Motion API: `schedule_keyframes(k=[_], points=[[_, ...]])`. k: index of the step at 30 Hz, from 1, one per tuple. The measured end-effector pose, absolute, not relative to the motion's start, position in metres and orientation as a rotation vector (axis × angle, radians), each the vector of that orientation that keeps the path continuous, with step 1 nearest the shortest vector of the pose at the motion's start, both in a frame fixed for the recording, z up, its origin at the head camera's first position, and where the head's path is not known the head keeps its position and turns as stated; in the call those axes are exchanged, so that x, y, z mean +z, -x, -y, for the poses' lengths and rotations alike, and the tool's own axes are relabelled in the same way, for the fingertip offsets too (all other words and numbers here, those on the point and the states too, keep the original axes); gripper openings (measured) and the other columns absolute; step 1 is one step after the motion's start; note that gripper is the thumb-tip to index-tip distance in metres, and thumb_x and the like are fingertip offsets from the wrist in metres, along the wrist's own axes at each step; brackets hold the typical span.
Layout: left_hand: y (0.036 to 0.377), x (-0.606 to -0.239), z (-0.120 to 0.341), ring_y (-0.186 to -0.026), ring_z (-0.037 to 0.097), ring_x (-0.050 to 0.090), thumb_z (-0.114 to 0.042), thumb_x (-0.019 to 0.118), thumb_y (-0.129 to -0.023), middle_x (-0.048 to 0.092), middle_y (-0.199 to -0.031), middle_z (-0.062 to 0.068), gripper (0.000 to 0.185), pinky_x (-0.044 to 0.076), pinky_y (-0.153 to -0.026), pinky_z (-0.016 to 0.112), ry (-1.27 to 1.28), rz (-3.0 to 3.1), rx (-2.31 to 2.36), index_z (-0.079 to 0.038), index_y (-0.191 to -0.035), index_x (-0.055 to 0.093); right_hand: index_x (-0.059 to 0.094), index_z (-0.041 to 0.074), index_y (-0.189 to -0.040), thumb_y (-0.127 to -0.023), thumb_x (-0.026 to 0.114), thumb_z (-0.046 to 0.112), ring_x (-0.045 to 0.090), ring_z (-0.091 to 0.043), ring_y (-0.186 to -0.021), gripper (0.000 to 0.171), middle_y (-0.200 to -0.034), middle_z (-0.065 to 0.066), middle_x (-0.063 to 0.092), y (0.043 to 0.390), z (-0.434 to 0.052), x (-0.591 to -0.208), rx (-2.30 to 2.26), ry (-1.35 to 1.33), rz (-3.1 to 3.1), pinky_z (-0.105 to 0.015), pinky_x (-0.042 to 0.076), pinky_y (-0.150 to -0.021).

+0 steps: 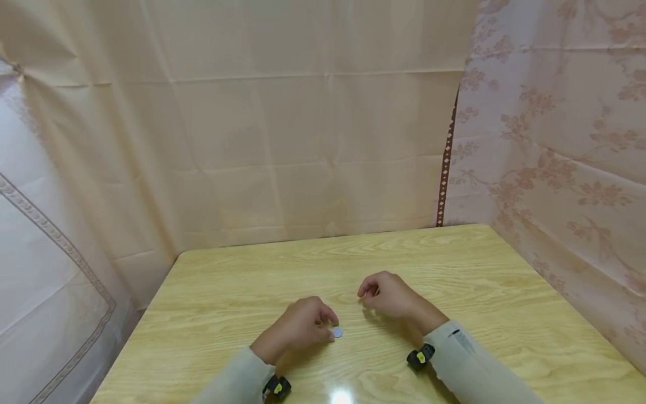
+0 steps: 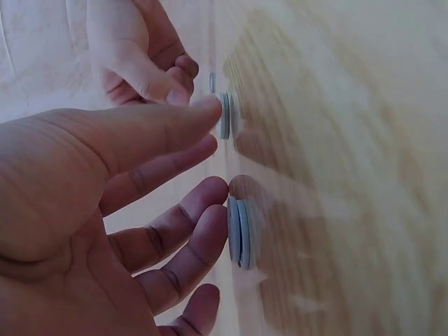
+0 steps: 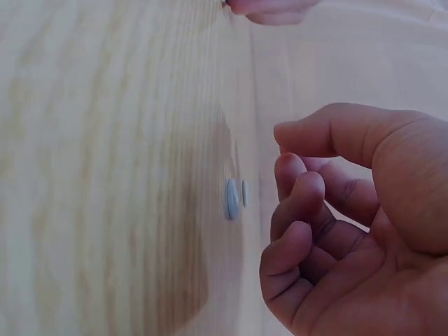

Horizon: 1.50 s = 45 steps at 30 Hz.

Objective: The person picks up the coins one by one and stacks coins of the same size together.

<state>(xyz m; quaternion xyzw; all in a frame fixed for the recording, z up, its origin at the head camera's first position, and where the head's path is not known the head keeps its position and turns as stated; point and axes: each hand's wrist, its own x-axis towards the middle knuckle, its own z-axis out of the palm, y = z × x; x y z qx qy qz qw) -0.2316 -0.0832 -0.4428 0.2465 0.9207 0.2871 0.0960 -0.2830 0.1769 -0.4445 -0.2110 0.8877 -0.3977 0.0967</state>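
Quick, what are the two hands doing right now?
Left hand: open, fingertips at a small pale disc on the table.
Right hand: loosely curled, holding nothing.

Head looks down—wrists close, sharing table (image 1: pixel 454 269).

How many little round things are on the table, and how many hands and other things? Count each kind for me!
blue-grey discs: 3 (the farthest is small and blurred)
hands, the left hand and the right hand: 2
wrist cameras: 2
wooden table: 1
Total: 8
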Motion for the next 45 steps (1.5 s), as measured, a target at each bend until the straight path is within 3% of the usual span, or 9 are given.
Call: schedule_keyframes(k=[10,23,30,36,45], points=[[0.228,-0.443,0.082,-0.084,0.006,0.059,-0.021,0.087,-0.083,0.069,-0.093,-0.009,0.019,0.049,-0.073,0.025,-0.751,-2.744,0.839,-0.021,-0.102,0.083,0.075,0.012,-0.097,-0.093,0.071,0.011,0.056,-0.016,-0.074,0.006,-0.084,-0.001,0.064,0.294,-0.19,-0.448,-1.23,0.463,-2.698,-0.029,0.048,-0.062],[0.228,-0.442,0.08,-0.083,0.005,0.058,-0.021,0.087,-0.084,0.069,-0.096,-0.011,0.018,0.05,-0.073,0.027,-0.698,-2.737,0.826,-0.027,-0.101,0.083,0.075,0.007,-0.098,-0.091,0.073,0.01,0.055,-0.016,-0.072,0.008,-0.085,-0.002,0.067,0.302,-0.21,-0.451,-1.245,0.475,-2.575,-0.028,0.047,-0.061],[0.224,-0.44,0.081,-0.101,0.009,0.066,-0.023,0.087,-0.084,0.071,-0.109,-0.013,0.019,0.055,-0.082,0.034,-0.742,-2.749,0.767,-0.03,-0.102,0.083,0.076,0.004,-0.101,-0.087,0.079,0.011,0.05,-0.012,-0.065,0.015,-0.079,-0.001,0.066,0.302,-0.214,-0.45,-1.262,0.57,-2.456,-0.025,0.043,-0.056],[0.224,-0.441,0.082,-0.094,0.006,0.062,-0.024,0.086,-0.086,0.067,-0.102,-0.012,0.019,0.051,-0.078,0.03,-0.782,-2.764,0.725,-0.029,-0.104,0.082,0.078,0.008,-0.104,-0.083,0.086,0.014,0.053,-0.013,-0.071,0.023,-0.078,-0.001,0.062,0.301,-0.214,-0.449,-1.226,0.611,-2.418,-0.027,0.044,-0.062],[0.224,-0.442,0.081,-0.089,0.005,0.06,-0.025,0.086,-0.086,0.066,-0.098,-0.015,0.017,0.044,-0.08,0.04,-0.78,-2.788,0.694,-0.031,-0.101,0.082,0.082,0.014,-0.097,-0.081,0.088,0.011,0.054,-0.016,-0.071,0.017,-0.078,-0.002,0.065,0.297,-0.21,-0.449,-1.177,0.6,-2.443,-0.028,0.046,-0.062]])
